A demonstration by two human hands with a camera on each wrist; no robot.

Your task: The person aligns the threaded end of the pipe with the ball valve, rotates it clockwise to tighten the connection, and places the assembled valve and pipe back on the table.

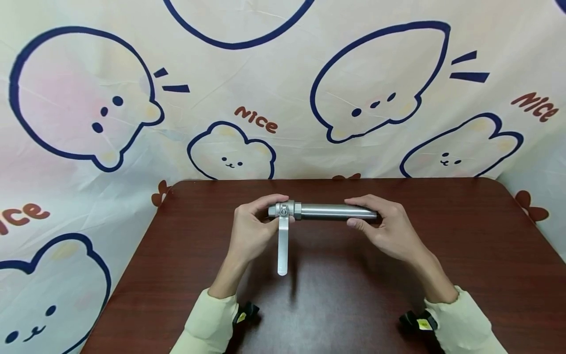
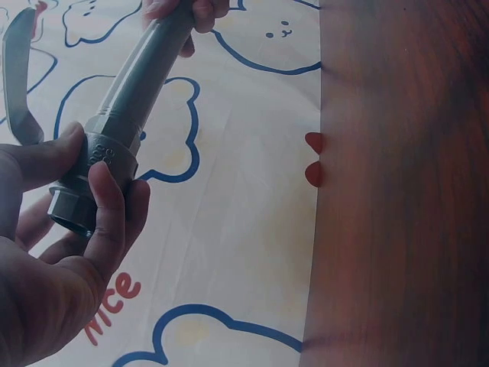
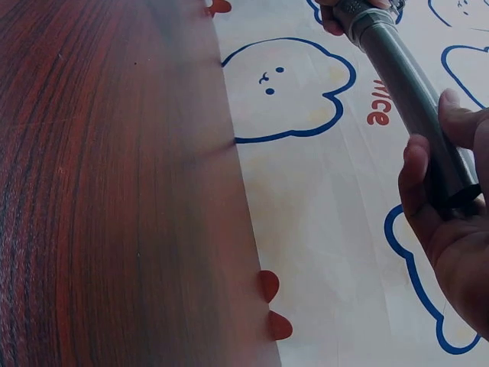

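A metal ball valve (image 1: 284, 209) with a long flat lever handle (image 1: 283, 250) is joined to a smooth steel pipe (image 1: 327, 212), which extends to the right. My left hand (image 1: 249, 226) grips the valve body between thumb and fingers; in the left wrist view the valve's hex end (image 2: 72, 210) shows between them. The far end of the pipe is held by my right hand (image 1: 393, 228), thumb on the near side and fingers over the top. Valve and pipe are held level above the table, the lever pointing toward me. My palms hide parts of both ends.
Beneath the hands lies a dark brown wooden table (image 1: 177, 295) with rounded back corners. Behind and beside it hangs a pale cloth (image 1: 292, 98) printed with blue-outlined cartoon animals and red lettering. Black straps sit at both wrists, below pale sleeves.
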